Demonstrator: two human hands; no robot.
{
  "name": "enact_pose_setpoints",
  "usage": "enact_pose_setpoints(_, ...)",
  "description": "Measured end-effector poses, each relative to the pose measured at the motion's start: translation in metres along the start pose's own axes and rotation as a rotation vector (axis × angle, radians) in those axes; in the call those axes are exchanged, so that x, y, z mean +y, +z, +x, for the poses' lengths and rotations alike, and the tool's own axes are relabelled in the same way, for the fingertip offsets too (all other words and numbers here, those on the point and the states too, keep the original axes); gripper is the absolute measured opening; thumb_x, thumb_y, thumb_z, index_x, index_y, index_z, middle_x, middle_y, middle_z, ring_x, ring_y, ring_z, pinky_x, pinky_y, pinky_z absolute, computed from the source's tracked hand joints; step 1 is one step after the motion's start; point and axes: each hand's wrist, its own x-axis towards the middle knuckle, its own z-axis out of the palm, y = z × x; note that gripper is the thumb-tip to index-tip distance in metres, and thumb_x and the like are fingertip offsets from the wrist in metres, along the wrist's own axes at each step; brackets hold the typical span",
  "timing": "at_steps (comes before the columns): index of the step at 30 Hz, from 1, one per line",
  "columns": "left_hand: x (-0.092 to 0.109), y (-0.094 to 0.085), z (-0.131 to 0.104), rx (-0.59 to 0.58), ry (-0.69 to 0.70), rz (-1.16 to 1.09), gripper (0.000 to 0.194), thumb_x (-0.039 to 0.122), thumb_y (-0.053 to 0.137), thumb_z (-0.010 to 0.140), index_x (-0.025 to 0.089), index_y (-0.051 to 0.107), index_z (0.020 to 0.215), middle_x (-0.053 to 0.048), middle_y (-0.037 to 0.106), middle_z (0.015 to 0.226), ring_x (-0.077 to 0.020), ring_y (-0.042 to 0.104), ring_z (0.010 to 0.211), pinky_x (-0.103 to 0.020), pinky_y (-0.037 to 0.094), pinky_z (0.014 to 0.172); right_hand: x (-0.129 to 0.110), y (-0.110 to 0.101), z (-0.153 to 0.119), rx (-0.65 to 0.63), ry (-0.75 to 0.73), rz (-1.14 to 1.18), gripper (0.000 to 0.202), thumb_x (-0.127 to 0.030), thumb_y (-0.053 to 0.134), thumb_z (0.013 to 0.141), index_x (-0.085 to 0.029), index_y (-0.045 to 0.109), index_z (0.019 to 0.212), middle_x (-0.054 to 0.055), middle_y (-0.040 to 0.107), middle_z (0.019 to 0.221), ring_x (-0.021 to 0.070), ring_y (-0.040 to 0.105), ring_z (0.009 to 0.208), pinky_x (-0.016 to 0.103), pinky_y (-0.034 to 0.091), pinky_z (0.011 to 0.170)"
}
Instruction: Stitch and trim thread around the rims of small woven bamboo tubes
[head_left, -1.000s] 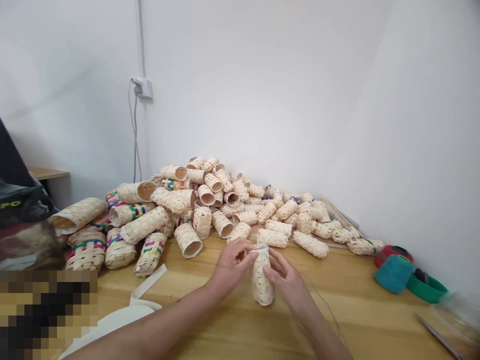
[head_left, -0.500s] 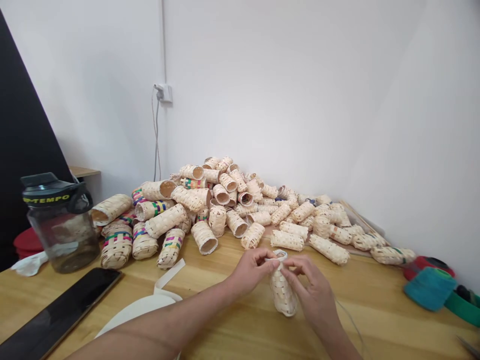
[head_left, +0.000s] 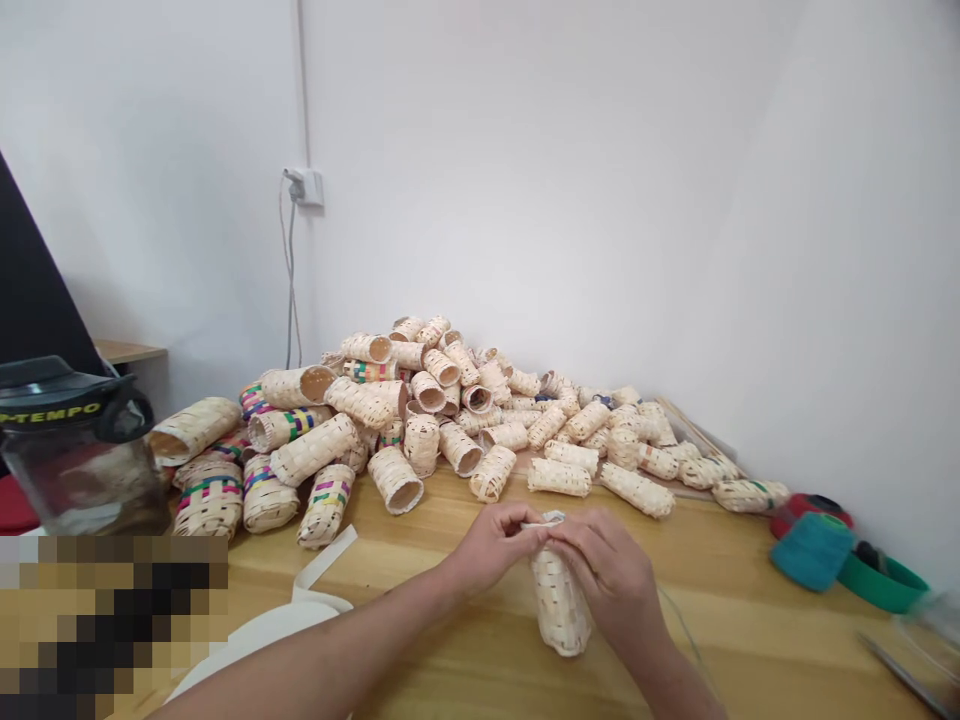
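A small pale woven basket [head_left: 561, 605] hangs upright between my hands, its rim up and its closed end low over the table. My left hand [head_left: 491, 548] pinches the left side of the rim between thumb and fingers. From the right, my right hand [head_left: 609, 565] has its fingers closed on the rim, close against the left fingertips. A thin thread [head_left: 681, 622] trails from behind the right hand down toward the front edge of the view. Part of the rim is hidden by the fingers.
Behind lies a large pile of woven baskets [head_left: 439, 400] on the wooden table [head_left: 450, 670]. A bottle [head_left: 82, 470] and a white strip roll [head_left: 262, 640] are at left. At right are a blue thread cone [head_left: 812, 552], a green ring-shaped container [head_left: 885, 583] and scissors [head_left: 900, 672].
The view has shifted right, so the pile and bottle sit further left. The right hand's fingers have drawn closer together over the rim. At lower left, a pixelated patch now covers the phone.
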Motion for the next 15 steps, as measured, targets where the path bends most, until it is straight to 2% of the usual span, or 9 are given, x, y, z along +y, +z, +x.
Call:
enact_pose_setpoints(6,-0.004,-0.001,0.001,-0.013,-0.086,-0.029,0.033,0.044,0.067,0.069,0.013,0.06,0.064,0.006,0.041,0.052,-0.0062,0.031,0.049,-0.02,0.024,0.048,-0.007,0.001,0.0,0.046,-0.034,-0.089,0.016,-0.016,0.052,0.088,-0.022,0.067,0.089,0.006,0.061,0.077,0.0186,0.054,0.072,0.03,0.043,0.063)
enact_pose_setpoints(9,-0.007,-0.001,0.003,-0.003,-0.038,0.03,0.031,0.042,0.065,0.071,0.012,0.061,0.065,0.004,0.046,0.055,-0.0078,0.037,0.053,-0.02,0.029,0.051,-0.018,0.003,0.005,0.124,-0.054,-0.065,0.019,-0.012,0.049,0.088,-0.021,0.062,0.078,0.004,0.059,0.072,0.0174,0.052,0.069,0.03,0.042,0.062)
enact_pose_setpoints(11,-0.005,-0.002,0.003,0.052,0.016,0.097,0.028,0.039,0.062,0.074,0.012,0.062,0.068,0.002,0.051,0.059,-0.0094,0.041,0.056,-0.021,0.032,0.054,-0.029,0.006,0.007,0.149,-0.074,0.019,0.021,-0.013,0.046,0.09,-0.022,0.058,0.075,0.003,0.06,0.074,0.0176,0.055,0.074,0.032,0.045,0.069)
enact_pose_setpoints(13,-0.002,-0.004,0.003,0.144,0.059,0.189,0.025,0.037,0.059,0.077,0.013,0.063,0.07,0.001,0.053,0.061,-0.0106,0.043,0.058,-0.022,0.033,0.055,-0.043,0.009,0.002,0.094,-0.056,0.119,0.024,-0.017,0.04,0.093,-0.024,0.056,0.076,0.003,0.064,0.078,0.0181,0.059,0.078,0.038,0.045,0.082)
enact_pose_setpoints(15,0.001,-0.006,0.002,0.236,0.127,0.32,0.024,0.035,0.057,0.079,0.014,0.062,0.07,0.001,0.053,0.062,-0.0116,0.044,0.059,-0.022,0.034,0.056,-0.06,0.009,-0.013,-0.031,0.039,0.155,0.028,-0.026,0.036,0.096,-0.026,0.057,0.076,0.001,0.067,0.08,0.0183,0.062,0.077,0.041,0.045,0.087)
